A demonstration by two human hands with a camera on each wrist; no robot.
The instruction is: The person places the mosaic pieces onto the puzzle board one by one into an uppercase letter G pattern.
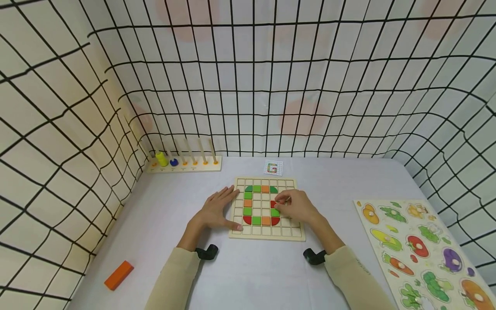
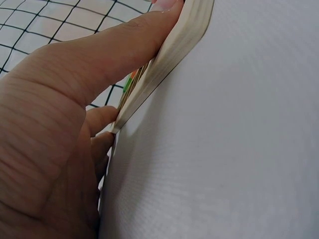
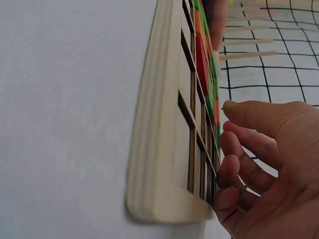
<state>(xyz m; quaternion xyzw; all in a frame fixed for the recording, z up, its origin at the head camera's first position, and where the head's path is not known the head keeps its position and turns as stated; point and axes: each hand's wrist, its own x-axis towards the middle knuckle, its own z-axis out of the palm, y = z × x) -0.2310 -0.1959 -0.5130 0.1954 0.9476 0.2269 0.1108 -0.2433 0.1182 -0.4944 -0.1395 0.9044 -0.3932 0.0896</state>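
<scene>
1. the wooden grid board [image 1: 266, 232] lies flat on the grey table [image 1: 248, 275], straight ahead of me at twelve o'clock, between my two hands.
2. my left hand [image 1: 217, 211] lies spread and nearly flat on the board's nine o'clock edge, fingers straight; in the left wrist view my thumb [image 2: 124, 47] presses along its pale side, steadying rather than gripping.
3. my right hand [image 1: 296, 206] hovers over the three o'clock half, fingers curled, tips pinching at a red tile [image 1: 274, 203] in the coloured pattern; i cannot tell whether the tile is lifted or seated.
4. i judge the board stiff and fairly light, thick layered wood with a raised lattice; it may slide on the smooth table, so an edge is the place to hold it.
5. the tiles [image 1: 256, 221], green, orange and red, look small, thin, hard and light; i judge they are best pinched by their edges with fingertips, and easy to knock out of their cells.
6. at twelve o'clock beyond the board lies a small pattern card [image 1: 273, 168] showing a coloured letter "g"; no other writing or brand is legible.
7. a vegetable peg puzzle [image 1: 422, 249] sits at three o'clock, an orange block [image 1: 119, 274] at eight o'clock, a peg rack [image 1: 185, 162] at eleven o'clock.
</scene>
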